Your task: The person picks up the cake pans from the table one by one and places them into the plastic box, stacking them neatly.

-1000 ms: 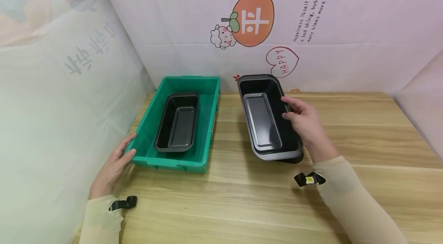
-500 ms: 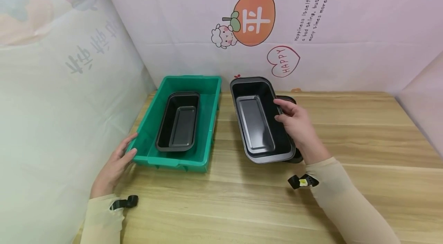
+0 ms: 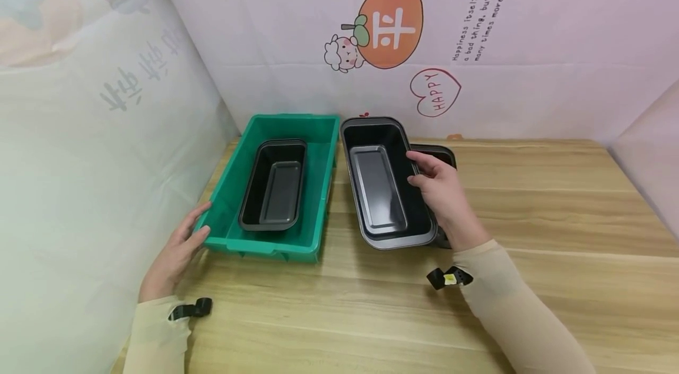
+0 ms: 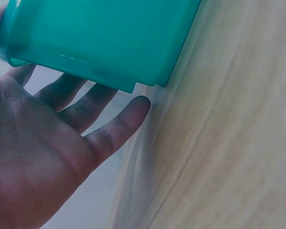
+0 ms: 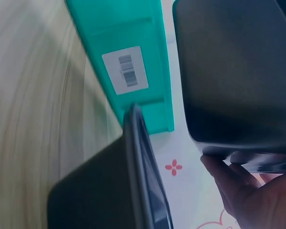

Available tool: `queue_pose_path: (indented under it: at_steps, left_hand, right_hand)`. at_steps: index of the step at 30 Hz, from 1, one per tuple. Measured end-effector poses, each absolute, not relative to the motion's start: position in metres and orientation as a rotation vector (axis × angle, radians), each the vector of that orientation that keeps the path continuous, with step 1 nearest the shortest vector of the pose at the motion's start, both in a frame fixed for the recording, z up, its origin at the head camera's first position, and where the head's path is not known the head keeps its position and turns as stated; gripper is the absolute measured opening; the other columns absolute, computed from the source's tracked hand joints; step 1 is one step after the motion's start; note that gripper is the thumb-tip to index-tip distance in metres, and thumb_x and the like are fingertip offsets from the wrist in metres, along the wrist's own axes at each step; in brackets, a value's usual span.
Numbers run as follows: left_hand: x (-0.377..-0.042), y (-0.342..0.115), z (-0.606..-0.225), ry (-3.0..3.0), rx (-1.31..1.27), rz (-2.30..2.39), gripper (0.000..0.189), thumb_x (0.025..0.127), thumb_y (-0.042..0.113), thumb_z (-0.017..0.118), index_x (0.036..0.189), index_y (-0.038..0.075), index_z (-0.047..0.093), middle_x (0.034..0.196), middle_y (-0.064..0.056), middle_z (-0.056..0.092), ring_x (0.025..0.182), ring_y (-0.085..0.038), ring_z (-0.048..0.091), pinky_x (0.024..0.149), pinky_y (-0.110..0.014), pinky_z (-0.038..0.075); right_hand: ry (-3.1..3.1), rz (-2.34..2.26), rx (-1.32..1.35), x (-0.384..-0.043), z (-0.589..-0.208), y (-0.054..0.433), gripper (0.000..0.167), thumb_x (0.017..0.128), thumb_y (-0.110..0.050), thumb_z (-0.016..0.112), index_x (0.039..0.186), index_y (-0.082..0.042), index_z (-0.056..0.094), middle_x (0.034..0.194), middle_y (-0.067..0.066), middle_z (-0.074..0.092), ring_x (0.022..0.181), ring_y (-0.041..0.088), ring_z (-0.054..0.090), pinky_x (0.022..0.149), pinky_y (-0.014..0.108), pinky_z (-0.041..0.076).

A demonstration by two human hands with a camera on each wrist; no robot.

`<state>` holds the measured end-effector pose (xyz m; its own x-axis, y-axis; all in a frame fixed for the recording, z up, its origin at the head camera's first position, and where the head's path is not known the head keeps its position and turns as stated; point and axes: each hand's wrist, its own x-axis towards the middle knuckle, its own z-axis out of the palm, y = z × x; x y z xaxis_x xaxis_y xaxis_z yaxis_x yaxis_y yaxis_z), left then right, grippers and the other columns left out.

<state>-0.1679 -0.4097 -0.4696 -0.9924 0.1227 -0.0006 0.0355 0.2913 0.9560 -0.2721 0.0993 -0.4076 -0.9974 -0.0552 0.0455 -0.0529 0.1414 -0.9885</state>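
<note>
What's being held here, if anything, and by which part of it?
The right hand holds a pan by its right long side, at the rim. The left hand touches the tray at a corner; whether it grips can't be told.

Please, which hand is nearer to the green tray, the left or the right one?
Left. The left hand touches the green tray at its near left corner; the right hand is away to its right, holding a dark pan.
</note>
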Motion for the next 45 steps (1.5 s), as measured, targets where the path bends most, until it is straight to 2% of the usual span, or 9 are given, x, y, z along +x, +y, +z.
queue_pose_path:
  at_steps: [6,15,22,27,30,37,40,43,45]
  left_hand:
    - [-0.168,-0.411,-0.468,2.465,0.140,1.815,0.055,0.107,0.020,0.042,0.158,0.022,0.021,0.162,-0.016,0.005,0.141,-0.026,0.019,0.094,-0.010,0.035]
    - [-0.167,-0.414,-0.468,2.479,0.132,1.775,0.055,0.108,0.021,0.041,0.158,0.025,0.020,0.162,-0.015,0.006,0.141,-0.028,0.019,0.093,-0.010,0.034]
    - [-0.168,-0.416,-0.467,2.501,0.099,1.741,0.055,0.107,0.024,0.043,0.158,0.029,0.021,0.164,-0.007,0.005,0.145,-0.032,0.007,0.092,-0.009,0.032]
    - [-0.168,-0.415,-0.467,2.489,0.123,1.758,0.056,0.108,0.022,0.042,0.158,0.026,0.020,0.163,-0.012,0.007,0.142,-0.031,0.018,0.094,-0.010,0.034]
    - [-0.168,-0.416,-0.467,2.488,0.113,1.757,0.056,0.107,0.023,0.042,0.158,0.026,0.020,0.163,-0.011,0.006,0.144,-0.031,0.015,0.094,-0.011,0.033]
    - [-0.168,-0.415,-0.466,2.491,0.112,1.751,0.056,0.107,0.024,0.044,0.158,0.026,0.020,0.163,-0.009,0.005,0.146,-0.034,0.008,0.094,-0.011,0.032]
    - [-0.169,-0.414,-0.467,2.491,0.116,1.749,0.056,0.107,0.024,0.044,0.158,0.026,0.020,0.163,-0.010,0.007,0.144,-0.035,0.011,0.102,-0.021,0.031]
    - [-0.170,-0.413,-0.467,2.499,0.119,1.747,0.057,0.107,0.024,0.045,0.158,0.025,0.021,0.163,-0.009,0.006,0.146,-0.035,0.006,0.112,-0.046,0.023]
    - [-0.170,-0.414,-0.467,2.505,0.121,1.750,0.057,0.106,0.023,0.046,0.158,0.024,0.021,0.164,-0.009,0.004,0.147,-0.035,0.000,0.111,-0.060,0.015]
  right_hand:
    - [2.357,-2.069,-0.138,-0.272,-0.405,0.086,0.049,0.091,0.007,0.056,0.139,-0.004,0.055,0.145,0.011,0.048,0.133,0.018,0.038,0.105,0.040,0.036]
    - [2.318,-2.124,-0.141,-0.275,-0.405,0.069,0.049,0.090,0.008,0.056,0.137,-0.004,0.057,0.144,0.010,0.048,0.133,0.017,0.039,0.107,0.040,0.034]
    - [2.260,-2.094,-0.140,-0.275,-0.403,0.053,0.050,0.092,0.004,0.058,0.140,-0.009,0.056,0.146,0.009,0.046,0.135,0.018,0.037,0.109,0.043,0.032]
    - [2.205,-2.058,-0.124,-0.275,-0.402,0.040,0.051,0.092,0.002,0.059,0.141,-0.013,0.056,0.151,0.004,0.041,0.141,0.015,0.028,0.113,0.041,0.027]
    - [2.163,-2.078,-0.116,-0.274,-0.402,0.032,0.052,0.091,0.003,0.059,0.141,-0.012,0.056,0.152,0.003,0.041,0.142,0.014,0.028,0.113,0.038,0.026]
    - [2.067,-2.127,-0.081,-0.273,-0.400,0.014,0.054,0.089,0.004,0.059,0.140,-0.014,0.056,0.146,0.003,0.048,0.136,0.013,0.039,0.105,0.036,0.039]
    - [1.986,-2.154,-0.057,-0.271,-0.400,0.008,0.055,0.088,0.005,0.059,0.140,-0.014,0.056,0.142,0.005,0.053,0.127,0.018,0.050,0.096,0.033,0.046]
    - [1.904,-2.179,-0.052,-0.269,-0.401,0.002,0.056,0.088,0.006,0.059,0.141,-0.014,0.056,0.137,0.007,0.056,0.117,0.023,0.057,0.087,0.031,0.051]
    - [1.869,-2.192,-0.052,-0.268,-0.402,-0.003,0.056,0.088,0.006,0.059,0.141,-0.014,0.056,0.135,0.008,0.057,0.114,0.024,0.058,0.084,0.031,0.053]
